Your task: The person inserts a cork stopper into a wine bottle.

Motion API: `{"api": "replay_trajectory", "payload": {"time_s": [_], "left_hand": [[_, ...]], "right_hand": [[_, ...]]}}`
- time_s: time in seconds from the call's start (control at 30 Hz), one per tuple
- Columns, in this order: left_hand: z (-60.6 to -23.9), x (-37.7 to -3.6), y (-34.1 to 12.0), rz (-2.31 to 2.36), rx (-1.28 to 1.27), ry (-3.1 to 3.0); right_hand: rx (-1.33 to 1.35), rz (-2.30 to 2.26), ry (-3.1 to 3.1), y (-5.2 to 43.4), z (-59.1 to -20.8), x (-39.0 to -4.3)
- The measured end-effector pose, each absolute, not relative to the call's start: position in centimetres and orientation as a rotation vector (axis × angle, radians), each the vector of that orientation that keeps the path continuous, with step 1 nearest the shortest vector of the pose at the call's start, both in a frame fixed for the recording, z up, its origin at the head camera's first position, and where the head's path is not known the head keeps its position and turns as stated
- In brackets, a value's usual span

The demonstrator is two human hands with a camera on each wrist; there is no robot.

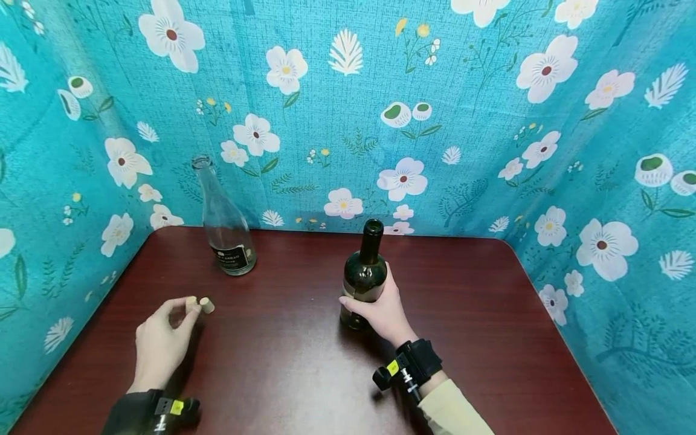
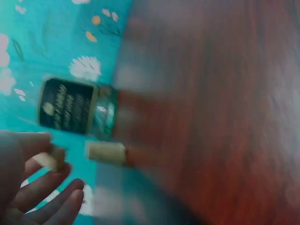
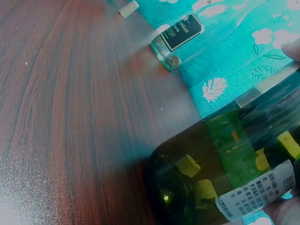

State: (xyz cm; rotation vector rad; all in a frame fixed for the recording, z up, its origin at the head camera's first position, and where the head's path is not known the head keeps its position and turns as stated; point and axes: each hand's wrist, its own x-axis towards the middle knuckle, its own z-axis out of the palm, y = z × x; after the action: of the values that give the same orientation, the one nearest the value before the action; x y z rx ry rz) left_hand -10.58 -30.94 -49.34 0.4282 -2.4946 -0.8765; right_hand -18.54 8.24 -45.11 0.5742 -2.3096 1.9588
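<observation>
Between the thumb and fingertips of my left hand is a small pale cork, blurred in the left wrist view. Right beside those fingertips, a second cork stands on the table. My right hand grips a dark green wine bottle around its body, and the bottle stands upright with its mouth uncovered. Through its glass in the right wrist view, several corks show inside, near a white printed sticker. The palm side of the right hand is hidden behind the bottle.
A clear glass bottle with a black label stands uncapped at the back left, a small cork-like piece at its bottom. The dark red wooden table meets a turquoise flowered curtain at the back and sides.
</observation>
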Motion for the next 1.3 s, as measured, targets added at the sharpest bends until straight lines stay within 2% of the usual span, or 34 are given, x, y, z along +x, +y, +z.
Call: {"api": "replay_trajectory", "payload": {"time_s": [0.3, 0.67, 1.13, 1.3], "left_hand": [[-44.8, -11.8, -26.6, -0.987, 0.152, -2.254], [-38.9, -14.5, -19.6, -1.059, -0.394, -2.139], [-33.3, -17.5, -11.9, -1.173, -0.726, -2.005], [-31.6, -18.4, -10.0, -1.134, -0.812, -1.975]], "right_hand": [[0.596, 1.927, -2.304, 8.6, -48.2, -20.2], [0.614, 1.941, -2.301, 8.6, -48.2, -20.2], [0.603, 1.963, -2.268, 8.5, -48.1, -20.4], [0.602, 1.988, -2.257, 8.4, -46.5, -19.4]]}}
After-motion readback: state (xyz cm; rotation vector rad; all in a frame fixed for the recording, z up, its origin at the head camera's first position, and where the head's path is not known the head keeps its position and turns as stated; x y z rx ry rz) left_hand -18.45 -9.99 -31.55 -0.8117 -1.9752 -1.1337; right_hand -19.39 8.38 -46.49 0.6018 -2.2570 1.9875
